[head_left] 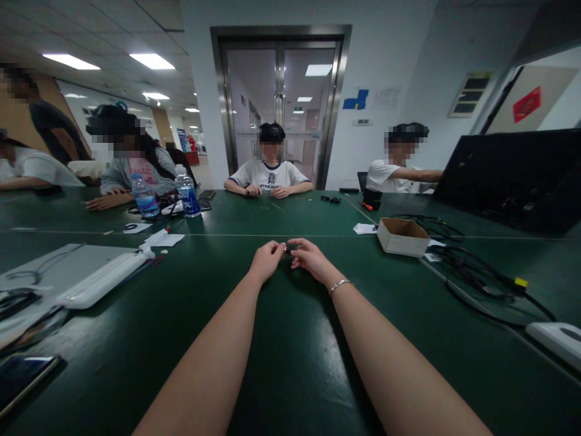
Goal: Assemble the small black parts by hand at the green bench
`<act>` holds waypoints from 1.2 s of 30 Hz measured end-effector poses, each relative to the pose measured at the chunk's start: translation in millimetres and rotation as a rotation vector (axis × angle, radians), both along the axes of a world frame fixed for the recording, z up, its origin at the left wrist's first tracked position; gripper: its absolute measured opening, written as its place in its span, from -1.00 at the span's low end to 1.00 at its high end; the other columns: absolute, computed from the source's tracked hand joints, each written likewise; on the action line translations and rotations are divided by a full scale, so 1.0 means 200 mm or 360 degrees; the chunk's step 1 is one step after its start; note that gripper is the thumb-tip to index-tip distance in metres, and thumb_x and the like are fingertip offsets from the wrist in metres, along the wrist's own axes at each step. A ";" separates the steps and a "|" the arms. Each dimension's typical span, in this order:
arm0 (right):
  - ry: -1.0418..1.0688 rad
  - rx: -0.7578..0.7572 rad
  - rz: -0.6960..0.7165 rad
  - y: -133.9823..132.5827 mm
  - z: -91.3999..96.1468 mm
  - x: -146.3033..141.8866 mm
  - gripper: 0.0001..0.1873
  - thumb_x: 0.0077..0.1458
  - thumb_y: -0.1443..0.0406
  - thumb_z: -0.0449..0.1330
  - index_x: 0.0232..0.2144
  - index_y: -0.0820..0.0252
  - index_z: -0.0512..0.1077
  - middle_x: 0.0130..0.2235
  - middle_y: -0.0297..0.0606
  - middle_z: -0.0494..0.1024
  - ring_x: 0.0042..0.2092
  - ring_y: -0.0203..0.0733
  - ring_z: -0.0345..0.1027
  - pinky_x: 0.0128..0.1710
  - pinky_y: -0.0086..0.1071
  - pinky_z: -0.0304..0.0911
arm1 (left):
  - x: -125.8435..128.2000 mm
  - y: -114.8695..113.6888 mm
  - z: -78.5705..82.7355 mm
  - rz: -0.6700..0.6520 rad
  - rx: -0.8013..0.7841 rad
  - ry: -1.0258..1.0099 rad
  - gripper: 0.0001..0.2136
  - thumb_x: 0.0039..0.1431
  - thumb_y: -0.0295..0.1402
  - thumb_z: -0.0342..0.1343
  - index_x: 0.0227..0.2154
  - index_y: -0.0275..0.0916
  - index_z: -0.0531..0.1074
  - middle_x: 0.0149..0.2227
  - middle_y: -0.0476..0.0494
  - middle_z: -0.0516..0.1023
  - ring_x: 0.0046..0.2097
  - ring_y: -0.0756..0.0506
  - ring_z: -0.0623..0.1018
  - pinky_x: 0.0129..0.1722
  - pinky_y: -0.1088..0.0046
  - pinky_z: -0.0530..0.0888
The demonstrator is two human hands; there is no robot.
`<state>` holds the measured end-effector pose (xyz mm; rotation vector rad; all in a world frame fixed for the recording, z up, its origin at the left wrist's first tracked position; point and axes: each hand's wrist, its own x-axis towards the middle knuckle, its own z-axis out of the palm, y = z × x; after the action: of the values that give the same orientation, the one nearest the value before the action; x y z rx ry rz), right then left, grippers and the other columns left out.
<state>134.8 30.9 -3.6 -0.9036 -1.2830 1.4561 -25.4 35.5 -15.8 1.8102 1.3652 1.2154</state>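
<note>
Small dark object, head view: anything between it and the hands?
Nothing visible. The right hand holds the small dark object, and the left hand appears to touch it too. The open cardboard box stands apart, off to the right.

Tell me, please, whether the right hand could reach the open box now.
Probably yes: nothing visible blocks the right hand from the open box, though that hand holds a small dark object.

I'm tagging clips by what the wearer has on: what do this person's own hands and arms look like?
Both the left hand and right hand are ungloved. The forearms show no sleeves or cables. A thin, silver-coloured bracelet circles the right wrist; none shows on the left.
</note>
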 end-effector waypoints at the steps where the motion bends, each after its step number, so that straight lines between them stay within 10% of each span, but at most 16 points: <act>1: 0.0000 0.0012 0.0020 0.01 -0.01 0.00 -0.72 -0.01 0.53 0.16 -0.21 0.22 0.39 -0.47 -0.40 0.41 -0.56 -0.40 0.33 -0.53 -0.50 0.42 | 0.00 0.00 0.00 0.0009 0.0001 0.0039 -0.65 0.19 -0.06 -0.05 -0.47 -0.23 0.42 -0.50 -0.03 0.47 -0.42 -0.05 0.44 -0.39 0.46 0.30; 36: -0.0080 0.0043 -0.0006 0.01 -0.02 -0.01 -0.85 0.11 0.52 0.21 -0.26 0.28 0.40 -0.45 -0.32 0.50 -0.55 -0.37 0.41 -0.51 -0.54 0.44 | 0.00 -0.03 0.04 0.0044 -0.0147 0.0120 -0.51 0.20 -0.01 -0.20 -0.67 -0.22 0.33 -0.58 -0.06 0.42 -0.48 -0.07 0.37 -0.39 0.42 0.19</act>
<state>132.9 33.7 -6.8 -0.9295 -1.3341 1.4181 -25.4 28.8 -7.0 1.7944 1.4684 1.0891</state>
